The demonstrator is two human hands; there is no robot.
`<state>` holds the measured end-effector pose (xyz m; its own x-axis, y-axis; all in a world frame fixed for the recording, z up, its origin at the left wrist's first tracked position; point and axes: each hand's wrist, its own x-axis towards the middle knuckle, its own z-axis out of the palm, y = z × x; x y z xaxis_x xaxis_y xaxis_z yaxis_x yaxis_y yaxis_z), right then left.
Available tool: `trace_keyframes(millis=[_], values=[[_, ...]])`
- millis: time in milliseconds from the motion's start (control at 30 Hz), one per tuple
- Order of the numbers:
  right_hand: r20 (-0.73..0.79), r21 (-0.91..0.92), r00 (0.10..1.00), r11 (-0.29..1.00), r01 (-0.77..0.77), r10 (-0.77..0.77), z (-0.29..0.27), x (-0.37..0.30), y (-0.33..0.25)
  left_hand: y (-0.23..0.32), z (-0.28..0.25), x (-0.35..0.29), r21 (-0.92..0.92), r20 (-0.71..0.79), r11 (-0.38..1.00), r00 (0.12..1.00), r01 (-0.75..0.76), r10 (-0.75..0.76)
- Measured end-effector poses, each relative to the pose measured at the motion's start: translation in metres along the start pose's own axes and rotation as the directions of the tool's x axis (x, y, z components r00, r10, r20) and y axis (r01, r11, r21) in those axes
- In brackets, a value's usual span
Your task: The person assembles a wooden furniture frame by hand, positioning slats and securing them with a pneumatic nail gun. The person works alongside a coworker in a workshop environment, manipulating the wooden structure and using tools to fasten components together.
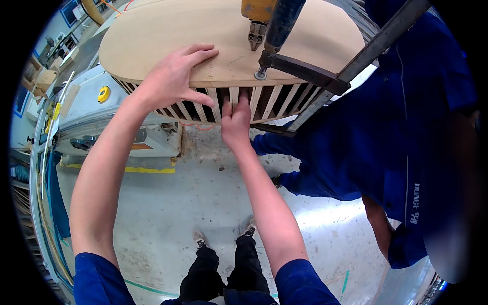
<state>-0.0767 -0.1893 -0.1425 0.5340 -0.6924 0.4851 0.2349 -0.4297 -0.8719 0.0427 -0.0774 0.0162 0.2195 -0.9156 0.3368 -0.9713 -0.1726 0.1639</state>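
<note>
Slat (234, 95) pinched beneath the edge of a pale oval top

The oval top (147, 48) spans the upper part of the view, with a row of upright pale slats (276, 99) under its near rim and dark gaps between them. The pinched slat stands near the middle of this row, just under the rim.

The left hand (183, 71) is spread wide and has hold of nothing: its fingers lie over the upper surface close to the edge, while its thumb points down past the rim, in front of the slats. The right hand (236, 122) comes up from below, nearly closed, with thumb and finger on either side of the slat; the fingertips are partly hidden in the gaps.

Just to the right, a metal clamp (302, 71) with a blue handle sets its screw foot on the top near the edge, and its bar runs down beside the frame. Behind the foot, a yellow tool (256, 11) points its metal nose down at the surface; whether it touches cannot be told.

A co-worker (351, 129) in dark blue stands close on the right. On the left, a yellow tape measure (103, 94) lies on a pale machine surface (89, 119), and a yellow stripe (150, 170) marks the grey floor (168, 213) below it
</note>
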Motion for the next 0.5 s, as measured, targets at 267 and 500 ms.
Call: trace_keyframes(millis=[267, 500], values=[[0.013, -0.061, 1.0, 0.998, 0.005, -0.004, -0.001, -0.002, 0.001, 0.008, -0.003, 0.002, -0.199, -0.038, 0.979, 0.999, -0.034, 0.027], [-0.003, -0.029, 1.0, 1.0, 0.013, -0.013, 0.001, -0.001, -0.004, 0.014, 0.012, 0.029, -0.098, -0.165, 0.994, 0.986, -0.049, 0.032]])
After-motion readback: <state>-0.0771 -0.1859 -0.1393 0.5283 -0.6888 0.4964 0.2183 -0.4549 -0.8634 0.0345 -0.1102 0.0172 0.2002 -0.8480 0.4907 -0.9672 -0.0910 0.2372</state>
